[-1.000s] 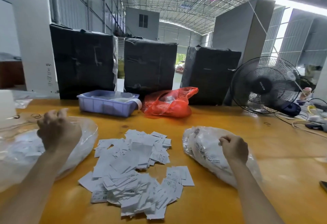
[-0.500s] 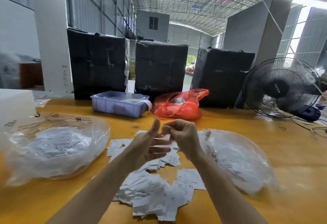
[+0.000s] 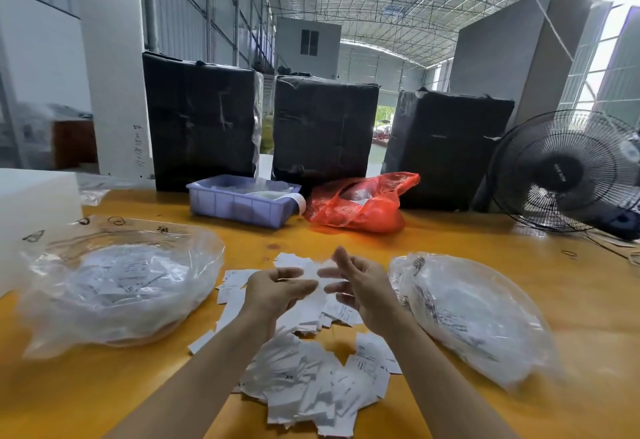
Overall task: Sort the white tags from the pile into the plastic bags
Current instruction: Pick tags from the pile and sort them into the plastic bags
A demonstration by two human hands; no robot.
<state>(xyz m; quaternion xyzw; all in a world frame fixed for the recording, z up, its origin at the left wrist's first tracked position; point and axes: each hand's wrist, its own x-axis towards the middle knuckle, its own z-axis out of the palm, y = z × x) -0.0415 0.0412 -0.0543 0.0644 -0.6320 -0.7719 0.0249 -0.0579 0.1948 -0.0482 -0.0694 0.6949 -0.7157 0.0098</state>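
White tags point(image 3: 304, 379) lie in a loose heap on the yellow worktop point(image 3: 571, 300), between two clear plastic bags: the left bag point(image 3: 114, 286) and the right bag point(image 3: 478, 321), both already holding tags. Above the far part of the heap, the left hand point(image 3: 277, 291) and the right hand point(image 3: 360, 286) hover close together, fingers loosely spread and slightly curled. A thin pale edge shows between them; whether that is a tag caught at the fingertips or just part of the pile behind, I cannot tell.

Risks, as I judge them: the tags are light and overlapping, so a pick may lift two stuck together, and a wrong one could ride into a bag unnoticed. The standing fan point(image 3: 568, 172) at the far right faces the worktop; if it is running, which the blur does not settle, a draught could scatter loose tags or flutter one out of a pinch. Both bags lie slumped with no mouth clearly open, so a tag dropped towards one may slide off the plastic instead of going in. Some tags lie near the worktop's near edge and could be swept off by a forearm.

Printing on the tags is too small to read, so the sorting rule cannot be made out. Bag openings are not discernible. Contents of the blue bin point(image 3: 242, 204) and red bag point(image 3: 360, 204) behind are mostly hidden.
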